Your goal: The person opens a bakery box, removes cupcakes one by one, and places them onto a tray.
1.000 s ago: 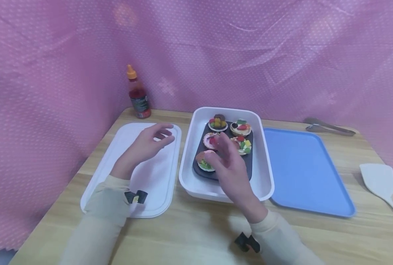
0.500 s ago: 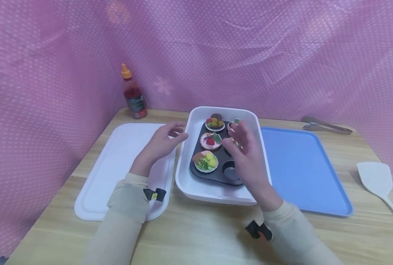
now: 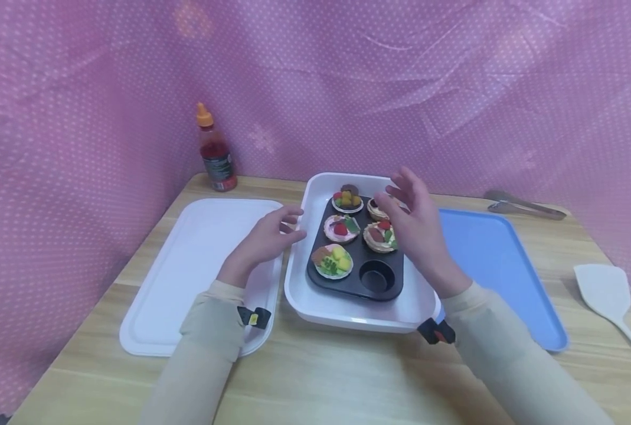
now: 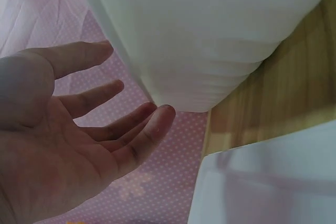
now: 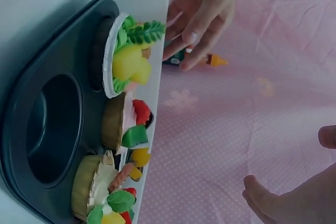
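Note:
A white plastic bin [image 3: 342, 317] holds a dark muffin tin [image 3: 347, 285]. Toy tarts fill several of its cups, among them one with yellow and green pieces [image 3: 333, 262], a pink one with a red berry [image 3: 340, 229] and a cream one [image 3: 380, 238]. The near right cup [image 3: 376, 276] is bare. My left hand [image 3: 266, 241] is at the bin's left side, fingers relaxed, its fingertips right by the wall in the left wrist view [image 4: 94, 145]. Over the bin's right rim hovers my right hand [image 3: 420, 233], fingers loosely bent, nothing in it. It partly hides the far right tart [image 3: 375, 209].
A white lid-like tray [image 3: 188, 265] lies left of the bin and a blue tray [image 3: 485, 254] right of it. A sauce bottle [image 3: 217, 159] stands at the back left. Tongs [image 3: 525, 205] and a white spatula [image 3: 607, 292] lie on the right.
My left hand has moved right, from over the white tray to the bin's side. My right hand has drawn back right from above the tarts, uncovering the bare cup.

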`<state>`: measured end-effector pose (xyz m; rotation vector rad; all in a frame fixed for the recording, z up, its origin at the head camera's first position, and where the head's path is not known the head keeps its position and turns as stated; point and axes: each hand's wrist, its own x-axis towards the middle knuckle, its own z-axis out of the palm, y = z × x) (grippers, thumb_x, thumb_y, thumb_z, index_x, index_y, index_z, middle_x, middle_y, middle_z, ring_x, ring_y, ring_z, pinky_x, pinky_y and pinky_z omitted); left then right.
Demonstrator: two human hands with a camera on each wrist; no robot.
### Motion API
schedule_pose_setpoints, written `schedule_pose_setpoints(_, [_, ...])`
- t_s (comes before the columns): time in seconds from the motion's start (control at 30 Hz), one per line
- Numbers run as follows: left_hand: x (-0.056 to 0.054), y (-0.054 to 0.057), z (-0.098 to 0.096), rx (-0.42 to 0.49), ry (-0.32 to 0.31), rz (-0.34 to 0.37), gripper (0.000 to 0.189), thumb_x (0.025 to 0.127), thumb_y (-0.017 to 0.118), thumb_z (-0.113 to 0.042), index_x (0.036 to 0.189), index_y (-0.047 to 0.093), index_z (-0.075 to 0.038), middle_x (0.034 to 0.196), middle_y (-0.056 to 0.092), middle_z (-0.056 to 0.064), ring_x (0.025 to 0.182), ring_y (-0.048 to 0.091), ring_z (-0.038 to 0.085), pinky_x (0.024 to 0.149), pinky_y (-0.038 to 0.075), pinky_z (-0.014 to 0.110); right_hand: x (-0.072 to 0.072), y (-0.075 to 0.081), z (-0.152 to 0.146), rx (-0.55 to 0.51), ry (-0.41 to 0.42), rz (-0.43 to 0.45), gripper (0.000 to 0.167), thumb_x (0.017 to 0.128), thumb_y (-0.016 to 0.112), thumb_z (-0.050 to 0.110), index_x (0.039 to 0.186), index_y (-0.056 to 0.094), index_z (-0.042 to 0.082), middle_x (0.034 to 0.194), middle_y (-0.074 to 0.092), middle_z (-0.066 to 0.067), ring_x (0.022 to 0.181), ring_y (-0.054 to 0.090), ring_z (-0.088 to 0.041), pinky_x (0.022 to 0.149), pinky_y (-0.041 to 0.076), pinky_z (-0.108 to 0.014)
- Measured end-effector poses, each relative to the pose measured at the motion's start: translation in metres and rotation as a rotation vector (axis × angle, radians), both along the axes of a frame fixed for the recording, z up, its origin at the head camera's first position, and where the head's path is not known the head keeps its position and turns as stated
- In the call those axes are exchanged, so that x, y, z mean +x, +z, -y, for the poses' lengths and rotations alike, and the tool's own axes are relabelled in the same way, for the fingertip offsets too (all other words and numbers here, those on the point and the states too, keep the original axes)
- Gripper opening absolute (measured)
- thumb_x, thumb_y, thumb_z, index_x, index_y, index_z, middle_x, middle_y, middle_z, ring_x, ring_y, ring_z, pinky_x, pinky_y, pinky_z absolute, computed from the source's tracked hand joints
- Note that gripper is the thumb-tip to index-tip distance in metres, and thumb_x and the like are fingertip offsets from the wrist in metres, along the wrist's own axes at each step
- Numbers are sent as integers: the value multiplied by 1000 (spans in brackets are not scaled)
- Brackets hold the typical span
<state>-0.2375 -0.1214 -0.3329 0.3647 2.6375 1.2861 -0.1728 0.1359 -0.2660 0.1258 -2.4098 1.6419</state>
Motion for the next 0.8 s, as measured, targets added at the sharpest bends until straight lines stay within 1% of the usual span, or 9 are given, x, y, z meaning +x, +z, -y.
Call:
schedule_pose_setpoints(0.07, [-1, -1, 0, 3, 1, 5, 54, 98, 65, -22, 148, 47, -13, 143, 55, 19, 130, 55, 36, 106, 49, 51, -5, 0, 2, 11, -4, 19, 74, 102, 61, 31, 160, 22, 9, 161, 37, -11, 146, 42, -25, 121, 34, -45])
schedule_pose_setpoints(0.17, [-3, -4, 0, 4, 4, 13, 52, 98, 64, -20, 147, 48, -12, 143, 55, 19, 129, 56, 35, 106, 49, 50, -15, 0, 5, 23, 10, 38, 74, 101, 62, 33, 160, 23, 9, 160, 38, -13, 145, 43, -27, 120, 35, -46])
schedule_pose_setpoints(0.33, [-6, -11, 0, -9, -7, -2, 49, 99, 60, -15, 147, 49, -7, 142, 57, 21, 125, 59, 36, 102, 52, 48, -37, -5, 8, 62, 47, 69, 74, 101, 62, 35, 159, 25, 10, 158, 42, -13, 145, 44, -27, 117, 40, -47])
schedule_pose_setpoints(0.47, [-6, -14, 0, 9, -14, -2, 51, 99, 58, -13, 148, 47, -3, 140, 57, 24, 123, 60, 37, 99, 54, 47, -54, -11, 11, 96, 43, 89, 72, 100, 61, 39, 159, 28, 14, 158, 43, -10, 144, 45, -26, 115, 42, -47])
schedule_pose_setpoints(0.57, [-7, -15, 0, 27, -9, 16, 51, 99, 58, -12, 148, 47, -4, 141, 57, 23, 123, 60, 36, 99, 54, 47, -64, -15, 13, 107, 36, 140, 73, 99, 61, 45, 159, 29, 18, 160, 41, -8, 145, 44, -25, 115, 41, -48])
schedule_pose_setpoints(0.67, [-7, -15, 0, 29, -1, 27, 52, 99, 58, -12, 149, 47, -5, 141, 57, 22, 123, 59, 36, 99, 54, 47, -74, -19, 14, 88, 43, 202, 76, 98, 61, 49, 160, 27, 21, 162, 37, -6, 147, 41, -25, 117, 39, -48])
schedule_pose_setpoints(0.73, [-7, -15, 0, 25, 5, 28, 52, 99, 58, -12, 149, 47, -6, 141, 57, 22, 123, 60, 36, 99, 54, 47, -81, -22, 15, 83, 49, 224, 77, 97, 60, 50, 160, 26, 21, 163, 36, -7, 148, 39, -26, 118, 37, -48])
schedule_pose_setpoints(0.8, [-7, -15, 0, 24, 5, 22, 52, 99, 58, -12, 149, 47, -6, 140, 57, 22, 121, 60, 36, 98, 54, 46, -89, -26, 16, 78, 51, 223, 76, 98, 61, 48, 160, 27, 19, 162, 36, -8, 148, 39, -27, 119, 36, -48])
